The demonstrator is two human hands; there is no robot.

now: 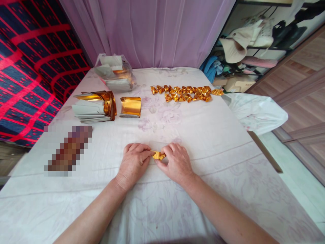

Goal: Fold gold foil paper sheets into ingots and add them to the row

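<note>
Between my two hands, a small piece of folded gold foil paper (158, 155) rests low over the white cloth. My left hand (133, 164) pinches its left end with thumb and fingers. At the other end, my right hand (177, 162) closes its thumb and fingertips on the foil. Farther back lie two rows of folded gold pieces (188, 93), twisted and shiny. A small stack of gold foil sheets (130, 106) sits left of them, beside a larger curled stack of sheets (95, 110) with pale backs.
A clear plastic bag (115, 73) with more sheets stands at the table's back left. A blurred-out object (69, 149) lies on the left. The patterned tablecloth (157, 210) covers the surface. Past the right edge are a white bag (259, 112) and shelves with caps (236, 42).
</note>
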